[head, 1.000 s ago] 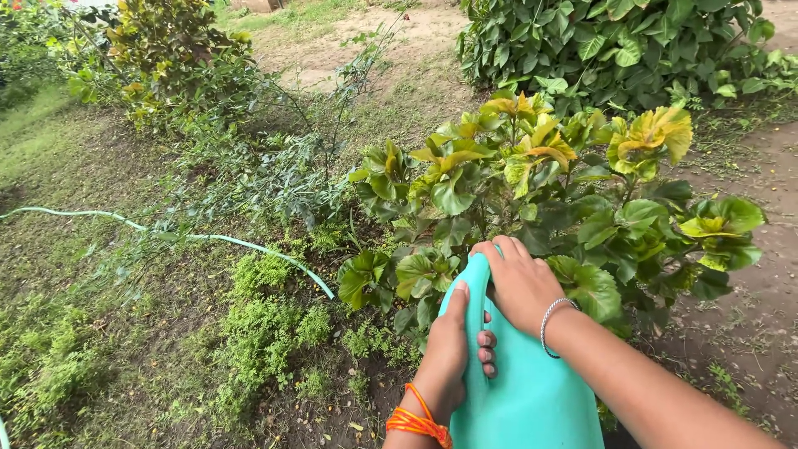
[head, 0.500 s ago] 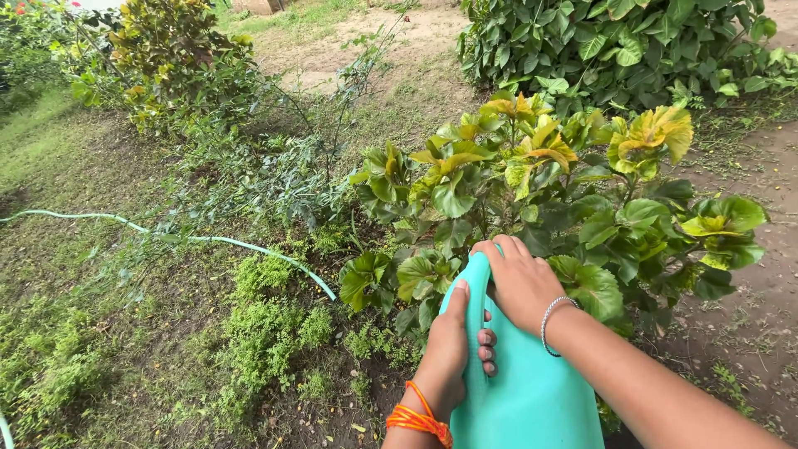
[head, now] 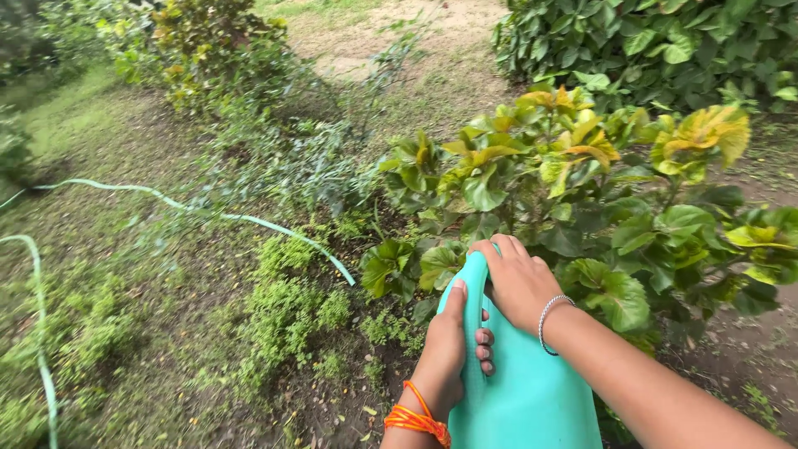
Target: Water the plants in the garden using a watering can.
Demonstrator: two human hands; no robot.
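Note:
A large teal plastic container (head: 524, 391) rises from the bottom edge, its narrow top tilted toward a leafy shrub (head: 582, 199) with green and yellow leaves. My left hand (head: 453, 349), an orange thread band on its wrist, wraps the container's left side with the fingers curled round it. My right hand (head: 515, 283), a silver bangle on its wrist, rests over the container's top end. The container's opening is hidden under that hand.
A pale green hose (head: 249, 223) snakes over the grass from the left to the shrub's foot. Low green ground cover (head: 287, 308) grows left of my hands. Larger bushes (head: 648, 41) stand behind, and bare soil (head: 748, 349) lies to the right.
The view has swung left and slightly down, so the shrub sits further right and more hose shows at the left. Both hands keep the same hold on the container.

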